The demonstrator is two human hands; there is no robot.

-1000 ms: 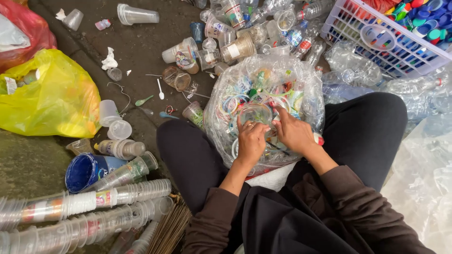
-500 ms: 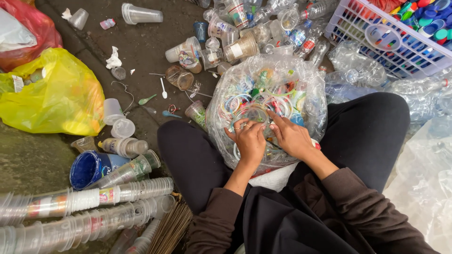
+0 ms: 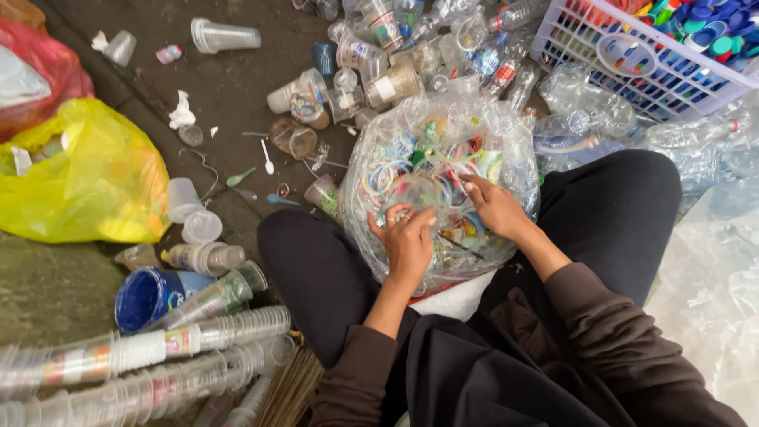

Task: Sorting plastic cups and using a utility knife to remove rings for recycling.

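Clear plastic bag [image 3: 371,170] of coloured rings between knees; left hand [image 3: 409,241] and right hand [image 3: 496,207] both buried inside, fingers curled on rings, sorting. Stacked cups [image 3: 182,348] left of grip.

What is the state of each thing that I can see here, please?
Clear plastic bag of coloured rings: open, full.
Left hand: inside the bag.
Right hand: inside the bag.
White plastic basket: filled with caps.
Yellow plastic bag: bulging.
Blue plastic tub: on its side.
Stacked clear cups: lying down.

Recycling sorting spot: heaped plastic cups [image 3: 198,348], bottles [image 3: 585,111].
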